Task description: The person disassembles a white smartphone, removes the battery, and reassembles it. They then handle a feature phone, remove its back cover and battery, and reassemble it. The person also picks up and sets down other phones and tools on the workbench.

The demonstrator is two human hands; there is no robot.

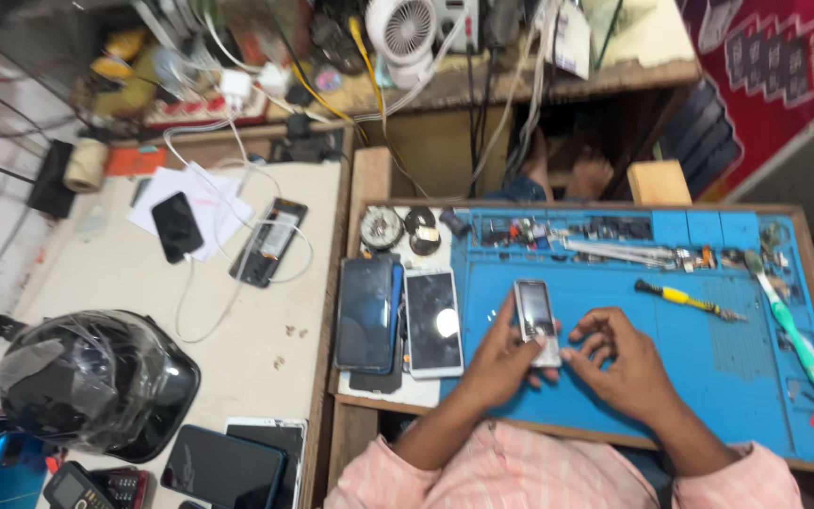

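A small silver keypad phone (536,319) lies upright on the blue work mat (690,368). My left hand (499,361) wraps around its left side and lower end, gripping it. My right hand (617,366) rests on the mat beside it, with its fingertips touching the phone's lower right corner. Both forearms come up from the bottom edge in pink striped sleeves.
Two smartphones (366,313) (432,321) lie left of the mat. A yellow-handled screwdriver (685,301) and a green toothbrush (796,340) lie on the mat's right. Small parts fill the mat's top tray (605,234). A black helmet (94,380) and more phones sit on the left table.
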